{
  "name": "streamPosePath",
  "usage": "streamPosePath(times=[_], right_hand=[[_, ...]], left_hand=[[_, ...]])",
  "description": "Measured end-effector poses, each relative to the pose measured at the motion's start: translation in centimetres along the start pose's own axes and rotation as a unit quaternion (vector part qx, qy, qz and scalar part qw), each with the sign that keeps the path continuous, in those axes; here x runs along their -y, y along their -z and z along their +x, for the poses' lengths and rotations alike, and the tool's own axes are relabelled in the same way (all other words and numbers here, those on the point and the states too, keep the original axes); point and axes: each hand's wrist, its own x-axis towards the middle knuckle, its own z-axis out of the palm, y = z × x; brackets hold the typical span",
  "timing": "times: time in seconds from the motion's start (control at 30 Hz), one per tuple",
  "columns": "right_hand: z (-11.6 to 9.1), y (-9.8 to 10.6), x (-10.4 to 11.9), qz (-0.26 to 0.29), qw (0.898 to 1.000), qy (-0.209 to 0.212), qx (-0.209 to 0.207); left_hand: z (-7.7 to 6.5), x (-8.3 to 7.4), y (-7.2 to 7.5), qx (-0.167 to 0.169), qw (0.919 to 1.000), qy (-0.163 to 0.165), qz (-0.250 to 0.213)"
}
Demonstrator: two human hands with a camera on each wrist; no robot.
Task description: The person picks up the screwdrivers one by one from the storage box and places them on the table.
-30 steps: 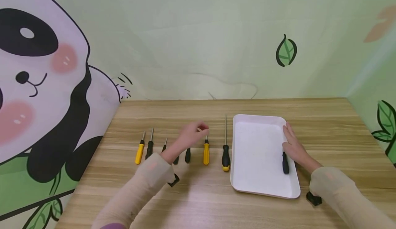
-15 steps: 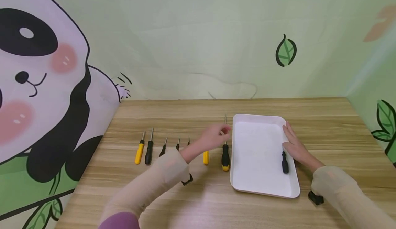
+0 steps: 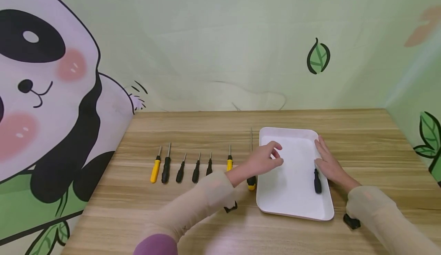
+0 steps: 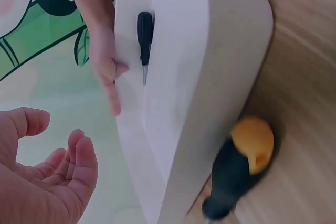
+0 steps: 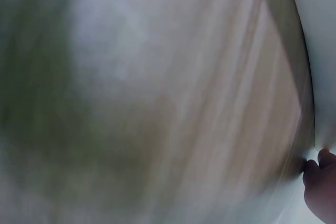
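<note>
A white tray [image 3: 289, 209] lies on the wooden table, with a small black-handled screwdriver [image 3: 317, 182] inside along its right wall. My left hand [image 3: 263, 159] hangs over the tray's left part, fingers loosely bent and nothing between them, as the left wrist view also shows. My right hand [image 3: 330, 167] holds the tray's right wall, thumb over the rim and straight fingers along the outside. Left of the tray lies a long black-and-yellow screwdriver [image 3: 251, 184], partly behind my left wrist; its butt [image 4: 254, 142] shows large in the left wrist view.
Farther left, several screwdrivers lie in a row: a yellow one [image 3: 155, 170], a black one [image 3: 166, 170], smaller black ones [image 3: 196, 172] and another yellow one [image 3: 229, 163], partly covered by my left arm. A panda-printed cloth wall [image 3: 206, 56] rises behind the table [image 3: 213, 128].
My left hand has moved right, from above the row of screwdrivers to over the tray. The right hand, the tray and the screwdriver in it stay in place.
</note>
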Motion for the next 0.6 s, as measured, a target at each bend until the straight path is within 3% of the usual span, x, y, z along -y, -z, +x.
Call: streamPosePath(times=[0.27, 0.6], right_hand=[[0.0, -0.1, 0.0, 0.001, 1.0, -0.004, 0.0], [0.1, -0.3, -0.1, -0.007, 1.0, -0.018, 0.002]], left_hand=[[1.1, -0.4, -2.2, 0.017, 0.9995, 0.027, -0.007], [2.4, -1.4, -3.8, 0.032, 0.9979, 0.053, -0.018]])
